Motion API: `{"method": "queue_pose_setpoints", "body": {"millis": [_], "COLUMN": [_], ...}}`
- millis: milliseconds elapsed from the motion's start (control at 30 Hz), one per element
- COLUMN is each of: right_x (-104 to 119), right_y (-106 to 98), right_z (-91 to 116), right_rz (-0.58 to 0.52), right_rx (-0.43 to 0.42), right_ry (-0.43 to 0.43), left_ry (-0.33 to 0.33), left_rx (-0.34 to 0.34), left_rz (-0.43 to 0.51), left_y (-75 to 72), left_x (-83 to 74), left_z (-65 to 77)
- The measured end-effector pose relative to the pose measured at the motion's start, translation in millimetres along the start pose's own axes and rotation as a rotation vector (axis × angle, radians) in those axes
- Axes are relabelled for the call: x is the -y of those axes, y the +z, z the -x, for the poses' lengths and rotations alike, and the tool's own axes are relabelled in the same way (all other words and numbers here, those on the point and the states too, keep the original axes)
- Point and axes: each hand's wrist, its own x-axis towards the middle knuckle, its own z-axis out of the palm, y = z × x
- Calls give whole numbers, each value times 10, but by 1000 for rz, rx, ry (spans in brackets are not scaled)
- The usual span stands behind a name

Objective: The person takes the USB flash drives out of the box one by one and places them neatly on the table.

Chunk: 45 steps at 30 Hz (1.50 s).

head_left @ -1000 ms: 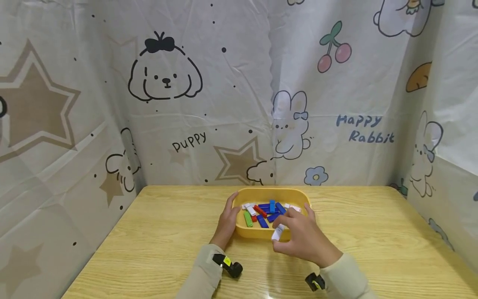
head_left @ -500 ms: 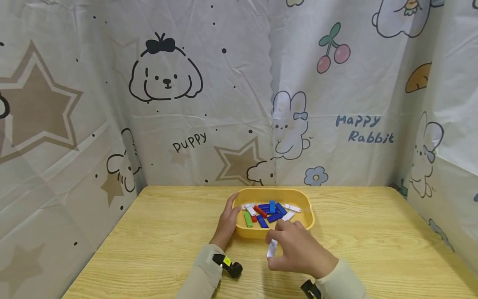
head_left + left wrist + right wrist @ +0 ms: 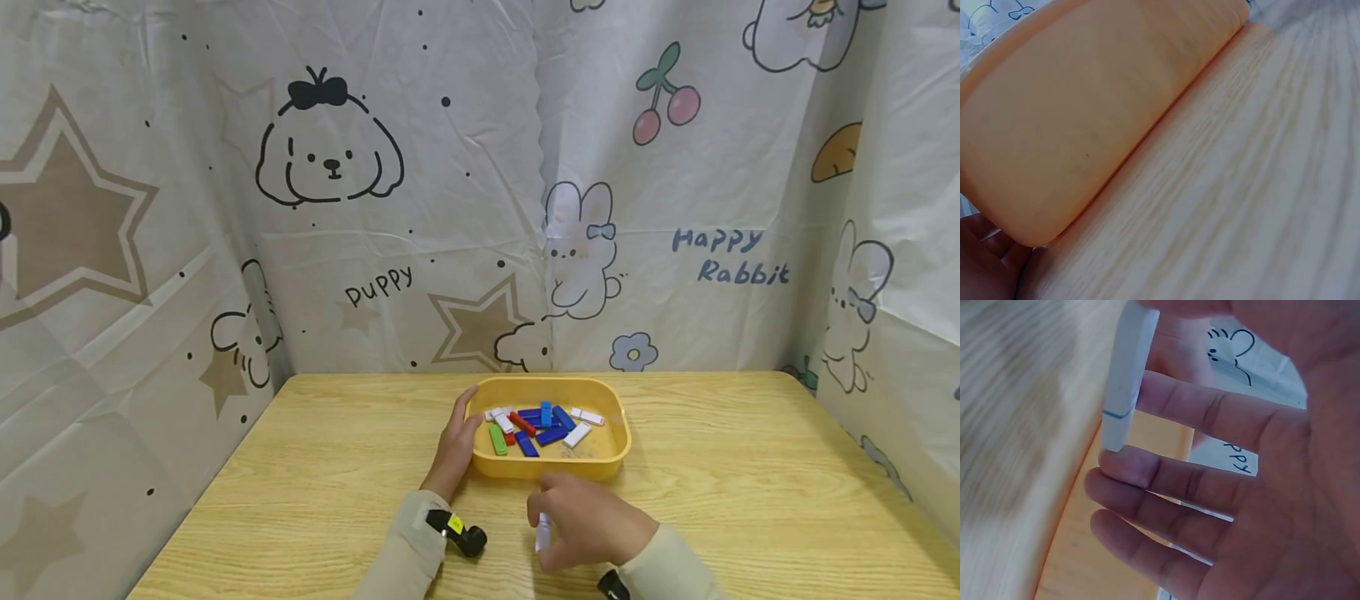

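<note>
My right hand (image 3: 592, 521) is in front of the yellow plastic tray (image 3: 551, 469), above the table. It pinches a small white flat stick (image 3: 1125, 375) between thumb and fingers. A thin blue-grey line crosses the stick near one end, which touches a fingertip in the right wrist view. Part of the stick is hidden by the hand in the head view. My left hand (image 3: 453, 446) holds the tray at its left end. In the left wrist view, its fingers (image 3: 997, 244) show at the tray's lower corner.
Inside the tray lie several similar sticks, among them a green one (image 3: 498, 440), a red one (image 3: 522, 424), a blue one (image 3: 527, 444) and a white one (image 3: 577, 434). The wooden table (image 3: 337, 467) ends at a printed cloth (image 3: 450, 208) behind and at the sides.
My right hand has drawn back from over the tray toward the table's front with the white stick. This uncovers the tray's right part. The left hand and the tray stay put.
</note>
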Motion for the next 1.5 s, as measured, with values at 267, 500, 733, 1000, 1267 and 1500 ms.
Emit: {"method": "queue_pose_setpoints", "body": {"millis": [267,500,733,1000,1267,1500], "right_x": [-14,-28,-44,-41,-39,-33], "right_y": [63,101,136,143,158,153], "right_z": [-10,-32,-42,-39,-40,-34], "right_rz": [37,58,62,81,80,82], "right_rx": [30,69,83,87,93,88], "right_ry": [14,61,81,103,113,108], "left_ry": [3,2,2,-6,11,9], "left_rx": [2,5,40,30,39,47], "left_rz": [6,0,-8,-1,-8,3], "left_y": [1,4,-50,-47,-59,-60], "left_x": [-10,17,-416,-444,-448,-283], "left_z": [9,4,211,211,219,117]}}
